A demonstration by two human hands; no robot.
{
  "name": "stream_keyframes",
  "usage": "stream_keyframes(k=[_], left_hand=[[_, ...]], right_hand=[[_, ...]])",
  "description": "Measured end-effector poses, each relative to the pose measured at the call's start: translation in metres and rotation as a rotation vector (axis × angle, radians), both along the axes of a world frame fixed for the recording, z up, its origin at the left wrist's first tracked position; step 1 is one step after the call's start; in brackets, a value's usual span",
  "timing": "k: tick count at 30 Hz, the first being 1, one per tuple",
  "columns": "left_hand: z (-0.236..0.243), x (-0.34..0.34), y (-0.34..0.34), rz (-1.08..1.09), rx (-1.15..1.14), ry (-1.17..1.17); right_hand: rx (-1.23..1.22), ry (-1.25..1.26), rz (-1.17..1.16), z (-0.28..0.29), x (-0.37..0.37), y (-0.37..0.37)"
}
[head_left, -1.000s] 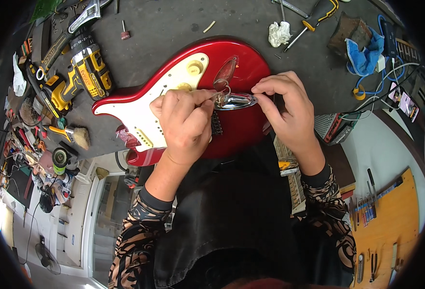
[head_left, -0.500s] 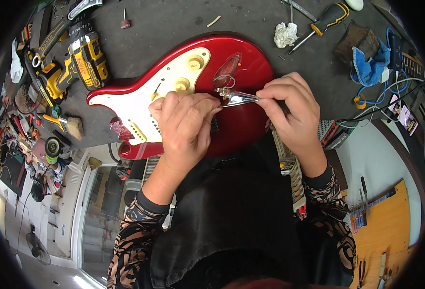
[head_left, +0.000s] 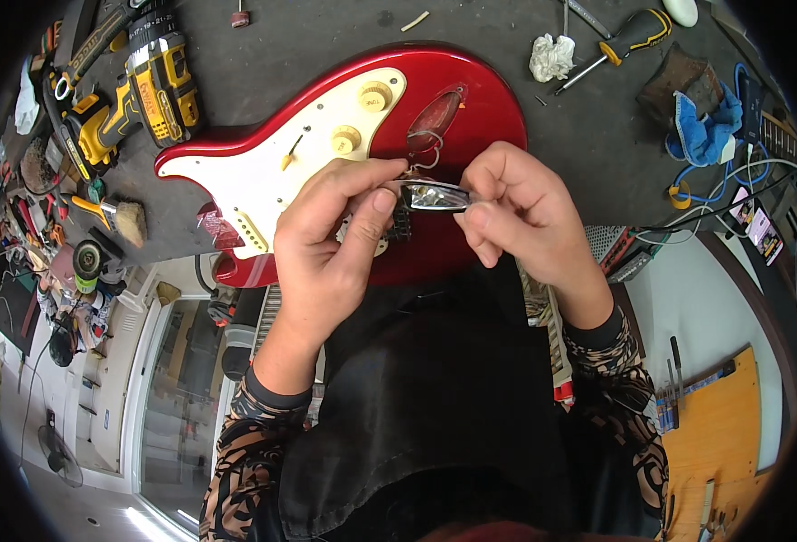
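Note:
A shiny chrome jack plate (head_left: pixel 437 197) is held above a red electric guitar body (head_left: pixel 489 99). My left hand (head_left: pixel 331 244) pinches its left end between thumb and fingers. At the other end, the thumb and fingertips of my right hand (head_left: pixel 529 212) close on it. A looped pale wire (head_left: pixel 439 154) runs from the oval jack cavity (head_left: pixel 436 119) down behind the plate. Left of the cavity lies the cream pickguard (head_left: pixel 245 172) with two round control knobs (head_left: pixel 375 96) and a switch tip (head_left: pixel 285 163). My hands hide part of the guitar's bridge.
A yellow and black drill (head_left: pixel 150 90) lies to the left, with a brush (head_left: pixel 129 221) below it. At the far right are a screwdriver (head_left: pixel 629 41), crumpled white paper (head_left: pixel 552 59), a blue cloth (head_left: pixel 706 131) and cables. A phone (head_left: pixel 764 226) sits near the right edge.
The jack plate has turned, so its hollow side now shows. My left hand has rolled over, thumb now on top, and my right hand has shifted slightly left and down.

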State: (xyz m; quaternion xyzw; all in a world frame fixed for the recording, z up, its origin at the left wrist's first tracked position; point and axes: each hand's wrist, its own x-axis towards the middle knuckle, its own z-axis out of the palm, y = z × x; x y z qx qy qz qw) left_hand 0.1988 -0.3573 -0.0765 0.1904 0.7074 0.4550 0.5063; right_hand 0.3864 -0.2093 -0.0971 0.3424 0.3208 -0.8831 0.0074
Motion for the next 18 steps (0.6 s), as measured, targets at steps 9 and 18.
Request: stream_keyframes(k=[9, 18], left_hand=[[-0.001, -0.001, -0.006, 0.271, 0.018, -0.339], [-0.002, 0.008, -0.015, 0.326, 0.039, -0.429]], right_hand=[[1.279, -0.229, -0.033, -0.032, -0.009, 0.028], [1.373, -0.220, 0.209, -0.009, -0.056, 0.065]])
